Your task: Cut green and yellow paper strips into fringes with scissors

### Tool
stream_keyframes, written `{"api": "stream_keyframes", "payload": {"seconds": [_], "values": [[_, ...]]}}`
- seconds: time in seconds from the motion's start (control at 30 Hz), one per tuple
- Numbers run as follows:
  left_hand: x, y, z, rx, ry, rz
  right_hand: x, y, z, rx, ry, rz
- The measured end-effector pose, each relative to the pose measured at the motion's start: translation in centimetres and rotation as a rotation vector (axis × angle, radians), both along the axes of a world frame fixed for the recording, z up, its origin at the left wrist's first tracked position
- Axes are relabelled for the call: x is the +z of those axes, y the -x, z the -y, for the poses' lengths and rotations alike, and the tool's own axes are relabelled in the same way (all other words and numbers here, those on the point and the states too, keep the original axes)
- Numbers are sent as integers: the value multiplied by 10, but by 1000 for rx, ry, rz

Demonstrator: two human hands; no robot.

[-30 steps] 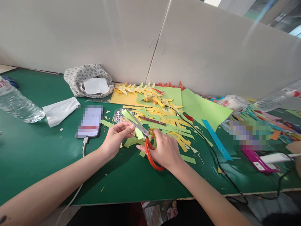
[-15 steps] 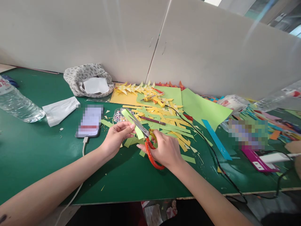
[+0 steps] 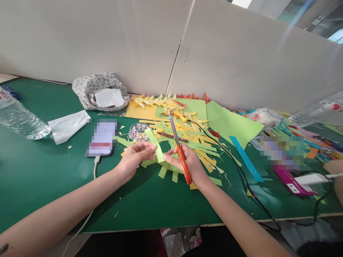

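Note:
My left hand (image 3: 136,157) pinches a light green paper strip (image 3: 154,142) between thumb and fingers. The strip stands slanted, its upper end free. In my right hand (image 3: 189,164) are scissors with orange handles (image 3: 183,164), turned edge-on, blades pointing up and away from me. My right thumb reaches to the strip's lower end; whether it touches, I cannot tell. Below and beyond both hands lie loose green strips (image 3: 206,145) and yellow strips (image 3: 207,162). A dark red stick (image 3: 171,136) and a clear case of small gems (image 3: 138,132) lie just behind.
A yellow glue gun (image 3: 178,115) rests on the papers, its black cord running right. Around them are a phone (image 3: 103,137) on a cable, a water bottle (image 3: 23,116), a fabric pouch (image 3: 100,80), a blue strip (image 3: 246,159) and a magenta power strip (image 3: 293,182). Another person's arm (image 3: 333,169) shows at right.
The scissors have come away from the green strip and swung upright within my right hand. My right thumb has moved toward the strip, which my left hand still holds.

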State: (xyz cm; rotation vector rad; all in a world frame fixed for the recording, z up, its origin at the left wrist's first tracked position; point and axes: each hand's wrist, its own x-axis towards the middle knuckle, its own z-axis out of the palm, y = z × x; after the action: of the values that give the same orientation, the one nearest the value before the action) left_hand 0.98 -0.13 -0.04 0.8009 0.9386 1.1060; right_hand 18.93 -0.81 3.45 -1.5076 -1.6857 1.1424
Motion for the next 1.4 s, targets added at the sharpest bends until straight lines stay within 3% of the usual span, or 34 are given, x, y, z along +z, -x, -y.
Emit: {"api": "stream_keyframes", "payload": {"seconds": [0.17,0.4,0.67,0.93,1.17,1.4], "values": [[-1,-3,2,-31,13,-54,-9,2,-2,17,35,-169],[0,-2,1,-29,22,-37,-13,2,-1,18,-10,-89],[2,-7,7,-130,-29,-184,-12,4,-1,-58,-66,-48],[1,-4,6,-114,-19,-212,-11,-1,-8,-210,-55,-44],[-1,-5,5,-131,-17,-220,-15,2,-3,-77,-61,-21],[2,-6,5,-133,-18,-237,-15,2,-2,-61,-63,-14]]}}
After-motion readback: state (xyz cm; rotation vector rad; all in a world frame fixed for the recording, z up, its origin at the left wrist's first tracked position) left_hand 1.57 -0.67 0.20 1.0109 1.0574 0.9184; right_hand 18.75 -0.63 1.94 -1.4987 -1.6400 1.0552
